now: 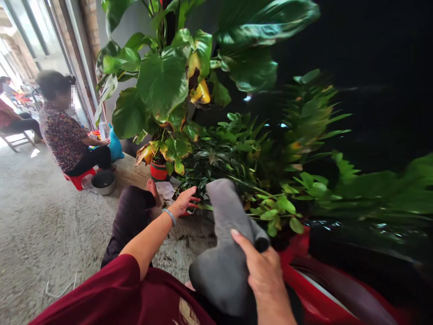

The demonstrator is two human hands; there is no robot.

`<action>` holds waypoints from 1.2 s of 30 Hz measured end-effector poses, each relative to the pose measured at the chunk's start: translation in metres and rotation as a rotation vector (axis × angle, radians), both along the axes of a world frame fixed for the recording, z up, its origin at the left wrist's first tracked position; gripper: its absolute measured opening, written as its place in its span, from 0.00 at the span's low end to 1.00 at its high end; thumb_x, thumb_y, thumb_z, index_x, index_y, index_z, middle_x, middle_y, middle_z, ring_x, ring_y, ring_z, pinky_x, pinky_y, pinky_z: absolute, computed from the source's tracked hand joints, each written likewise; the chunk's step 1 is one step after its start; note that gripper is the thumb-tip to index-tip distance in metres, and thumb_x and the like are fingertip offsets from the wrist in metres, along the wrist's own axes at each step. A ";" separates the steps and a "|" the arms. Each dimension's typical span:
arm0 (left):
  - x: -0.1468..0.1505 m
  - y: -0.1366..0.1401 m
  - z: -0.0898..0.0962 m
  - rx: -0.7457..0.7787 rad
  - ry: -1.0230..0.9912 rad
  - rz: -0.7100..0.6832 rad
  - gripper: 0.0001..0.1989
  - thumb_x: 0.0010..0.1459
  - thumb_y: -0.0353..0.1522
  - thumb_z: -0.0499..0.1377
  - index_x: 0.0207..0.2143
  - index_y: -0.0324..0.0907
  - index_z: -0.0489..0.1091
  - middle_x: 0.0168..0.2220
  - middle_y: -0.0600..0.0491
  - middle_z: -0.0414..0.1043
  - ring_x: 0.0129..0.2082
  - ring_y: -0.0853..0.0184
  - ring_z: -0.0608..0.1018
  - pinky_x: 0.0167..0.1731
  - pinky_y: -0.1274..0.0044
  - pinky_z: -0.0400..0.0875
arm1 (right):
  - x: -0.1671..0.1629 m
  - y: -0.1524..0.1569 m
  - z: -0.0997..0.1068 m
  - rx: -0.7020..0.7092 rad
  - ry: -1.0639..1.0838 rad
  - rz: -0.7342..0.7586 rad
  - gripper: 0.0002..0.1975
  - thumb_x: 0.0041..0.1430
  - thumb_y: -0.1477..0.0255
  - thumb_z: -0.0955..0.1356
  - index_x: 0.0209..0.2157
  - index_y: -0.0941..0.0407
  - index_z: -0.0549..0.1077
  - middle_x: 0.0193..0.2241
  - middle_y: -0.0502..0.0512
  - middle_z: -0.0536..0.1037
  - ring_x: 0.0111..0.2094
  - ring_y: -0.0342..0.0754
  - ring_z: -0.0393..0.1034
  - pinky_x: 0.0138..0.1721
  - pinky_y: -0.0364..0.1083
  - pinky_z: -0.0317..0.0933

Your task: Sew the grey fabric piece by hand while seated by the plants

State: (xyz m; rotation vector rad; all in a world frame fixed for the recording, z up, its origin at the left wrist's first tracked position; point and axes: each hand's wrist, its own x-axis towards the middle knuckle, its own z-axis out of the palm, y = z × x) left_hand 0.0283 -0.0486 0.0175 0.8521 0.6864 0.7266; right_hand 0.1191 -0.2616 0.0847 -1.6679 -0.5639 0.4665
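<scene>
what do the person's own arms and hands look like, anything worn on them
Both hands are bare, with no gloves. The left hand has a thin light blue band around the wrist and a dark red short sleeve above a bare forearm. The right hand shows no rings or bands, and its sleeve is out of view.

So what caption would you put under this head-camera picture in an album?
Right hand gripping a grey cloth while the left hand reaches into potted plants.

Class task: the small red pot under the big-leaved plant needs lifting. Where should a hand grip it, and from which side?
Grip the red pot around its bare side wall, from the front, the open floor side. Drooping yellowed leaves crowd its rim, and dense foliage blocks its right.
</scene>
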 end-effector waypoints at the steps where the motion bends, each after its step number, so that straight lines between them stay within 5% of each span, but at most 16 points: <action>1: -0.001 0.000 0.001 0.020 0.001 -0.002 0.27 0.56 0.45 0.61 0.56 0.42 0.69 0.60 0.42 0.64 0.42 0.62 0.76 0.30 0.76 0.72 | 0.005 0.003 0.003 0.044 -0.033 -0.060 0.31 0.41 0.57 0.75 0.47 0.58 0.77 0.37 0.56 0.83 0.42 0.59 0.76 0.43 0.53 0.69; 4: -0.005 0.003 0.004 0.051 0.018 -0.008 0.26 0.57 0.45 0.59 0.55 0.42 0.69 0.60 0.42 0.62 0.41 0.62 0.76 0.30 0.76 0.72 | 0.009 0.014 0.007 0.117 -0.078 -0.085 0.34 0.41 0.59 0.75 0.51 0.59 0.75 0.41 0.58 0.82 0.45 0.60 0.75 0.45 0.53 0.68; 8: -0.008 0.008 0.005 0.063 0.046 -0.016 0.25 0.60 0.44 0.57 0.56 0.43 0.68 0.57 0.42 0.66 0.40 0.63 0.76 0.29 0.76 0.73 | -0.008 0.016 0.000 -0.031 0.133 0.067 0.29 0.36 0.58 0.76 0.41 0.58 0.78 0.33 0.56 0.83 0.38 0.60 0.77 0.39 0.53 0.70; 11: -0.012 0.011 0.007 0.091 0.066 -0.010 0.26 0.60 0.42 0.56 0.59 0.42 0.67 0.59 0.42 0.65 0.41 0.62 0.75 0.29 0.76 0.73 | -0.013 0.011 0.006 -0.073 0.268 0.025 0.29 0.31 0.56 0.78 0.36 0.58 0.78 0.30 0.56 0.82 0.35 0.61 0.77 0.35 0.54 0.71; 17: -0.017 0.013 0.016 0.143 0.056 -0.023 0.31 0.58 0.43 0.59 0.61 0.40 0.64 0.65 0.38 0.57 0.46 0.56 0.74 0.35 0.71 0.73 | 0.008 0.039 0.046 0.100 -0.063 -0.200 0.34 0.40 0.55 0.76 0.48 0.58 0.75 0.46 0.61 0.80 0.45 0.62 0.75 0.42 0.54 0.71; 19: -0.017 0.014 0.018 0.154 0.047 -0.022 0.31 0.58 0.44 0.58 0.61 0.39 0.64 0.63 0.37 0.59 0.47 0.55 0.73 0.37 0.70 0.73 | 0.005 0.051 0.043 0.079 -0.071 -0.158 0.35 0.39 0.55 0.76 0.49 0.58 0.75 0.46 0.61 0.80 0.46 0.62 0.75 0.44 0.55 0.70; 24: -0.015 0.021 0.014 0.134 0.073 0.033 0.27 0.58 0.42 0.58 0.57 0.41 0.69 0.60 0.42 0.66 0.48 0.58 0.73 0.38 0.72 0.73 | -0.020 0.049 0.022 -0.130 0.206 0.162 0.28 0.32 0.56 0.77 0.36 0.58 0.79 0.29 0.57 0.83 0.33 0.61 0.78 0.34 0.54 0.71; 27: -0.014 0.025 0.010 0.113 0.057 0.029 0.27 0.57 0.45 0.58 0.56 0.41 0.69 0.58 0.43 0.67 0.45 0.60 0.75 0.34 0.75 0.73 | -0.018 0.051 0.044 -0.042 0.150 0.209 0.26 0.37 0.57 0.76 0.39 0.56 0.79 0.30 0.56 0.83 0.33 0.59 0.78 0.34 0.52 0.71; 31: -0.011 0.026 0.011 0.074 0.015 0.032 0.27 0.57 0.46 0.58 0.55 0.41 0.69 0.61 0.43 0.63 0.41 0.62 0.76 0.28 0.77 0.72 | 0.003 0.091 0.075 0.144 -0.110 0.129 0.28 0.38 0.58 0.76 0.42 0.55 0.79 0.38 0.56 0.83 0.40 0.57 0.77 0.45 0.54 0.68; 36: -0.013 0.026 0.017 -0.034 -0.002 0.056 0.25 0.60 0.43 0.54 0.54 0.40 0.69 0.59 0.42 0.66 0.39 0.63 0.75 0.26 0.78 0.71 | -0.004 0.107 0.041 -0.029 -0.074 0.216 0.25 0.35 0.58 0.75 0.37 0.57 0.79 0.31 0.56 0.83 0.36 0.60 0.77 0.40 0.55 0.69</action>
